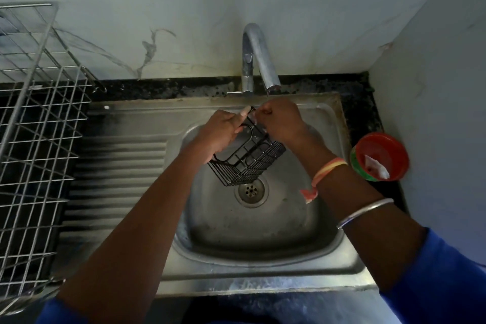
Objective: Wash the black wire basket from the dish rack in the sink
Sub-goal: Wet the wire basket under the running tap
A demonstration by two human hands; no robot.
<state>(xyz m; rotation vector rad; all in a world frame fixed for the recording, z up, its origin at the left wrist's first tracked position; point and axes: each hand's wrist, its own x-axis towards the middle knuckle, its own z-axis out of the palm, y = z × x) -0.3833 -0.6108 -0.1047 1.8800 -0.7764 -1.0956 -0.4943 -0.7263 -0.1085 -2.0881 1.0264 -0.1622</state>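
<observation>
In the head view, the black wire basket is held tilted in the air over the sink, just below the tap and above the drain. The left hand has its grip closed around the upper wire frame. The right hand pinches a hanging hook at the top. The dish rack stands well apart, on the left. I judge the basket to be light and stiff, and its thin coated wires probably become slippery when wet. The thicker frame and the hooks seem the best places to hold, because the fine mesh could bend.
</observation>
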